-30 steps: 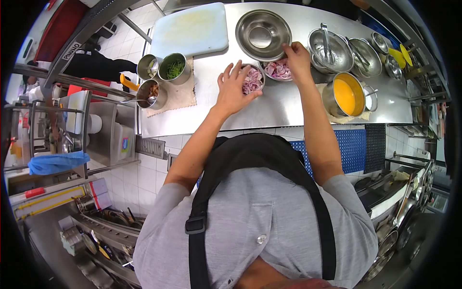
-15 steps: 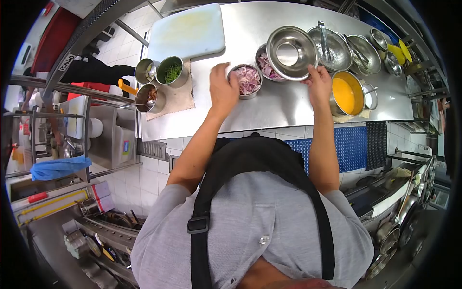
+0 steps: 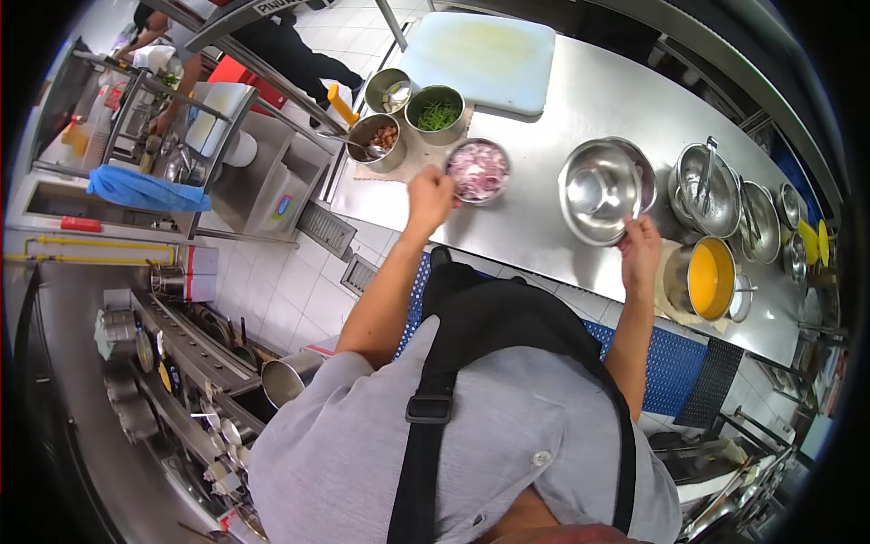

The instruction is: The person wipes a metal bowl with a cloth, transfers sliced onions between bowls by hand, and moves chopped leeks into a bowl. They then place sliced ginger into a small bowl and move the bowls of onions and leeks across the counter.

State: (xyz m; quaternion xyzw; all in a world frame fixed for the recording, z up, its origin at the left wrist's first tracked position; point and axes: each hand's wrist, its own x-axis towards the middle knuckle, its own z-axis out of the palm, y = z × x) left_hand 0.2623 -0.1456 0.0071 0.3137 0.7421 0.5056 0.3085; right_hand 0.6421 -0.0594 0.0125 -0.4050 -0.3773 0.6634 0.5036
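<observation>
Both hands work at the near edge of the steel bench (image 3: 535, 227). Left hand (image 3: 430, 198) has its grip closed on the rim of a small tin of sliced red onion (image 3: 478, 170). Right hand (image 3: 641, 249) pinches the near rim of an empty steel bowl (image 3: 595, 192), tilted up on edge; something seems to sit behind it, though the bowl hides it. Beside the right hand stands a pot of orange sauce (image 3: 702, 277). Farther along, three small tins (image 3: 403, 113) rest on a cloth, and a white cutting board (image 3: 480, 50) lies at the far edge.
</observation>
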